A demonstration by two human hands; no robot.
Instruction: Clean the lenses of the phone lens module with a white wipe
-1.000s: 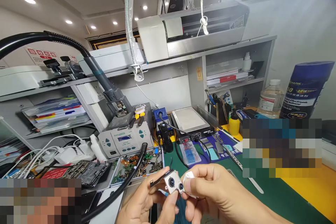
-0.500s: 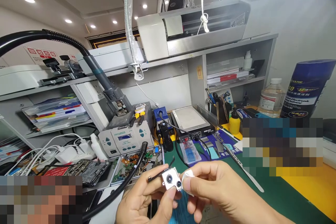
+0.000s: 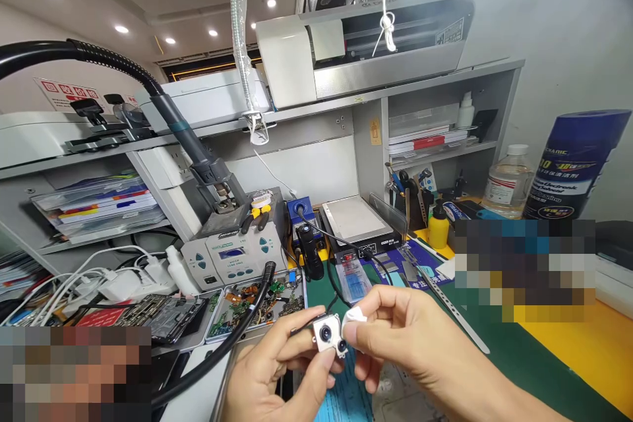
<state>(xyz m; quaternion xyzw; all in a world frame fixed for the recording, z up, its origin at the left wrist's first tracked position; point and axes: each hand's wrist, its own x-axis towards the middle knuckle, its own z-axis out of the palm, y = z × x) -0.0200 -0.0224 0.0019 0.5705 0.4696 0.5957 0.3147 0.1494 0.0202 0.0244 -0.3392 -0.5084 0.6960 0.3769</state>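
Observation:
Between the thumb and fingers of my left hand (image 3: 281, 369) is a small camera module (image 3: 323, 345), silvery white with two dark lenses facing up toward me. A thin black ribbon cable runs from its back edge. My right hand (image 3: 405, 336) pinches a folded piece of white wipe (image 3: 355, 318) right beside the lower-right lens; whether it touches the lens I cannot tell. Both hands are held over the front of the bench, above a blue surface (image 3: 346, 392) that they partly cover.
Left of my hands, a black hose (image 3: 222, 356) arches past a tray of small circuit parts (image 3: 217, 323). Behind stand a grey soldering station (image 3: 237, 257) and a flat heating plate (image 3: 356, 221). A metal ruler-like strip (image 3: 459, 320) lies on the green mat (image 3: 524, 369). Two patches are pixelated.
The view has shifted slightly. The camera module has turned a little in my left hand, and the white wipe has moved up near its lens side. Both hands keep their grip.

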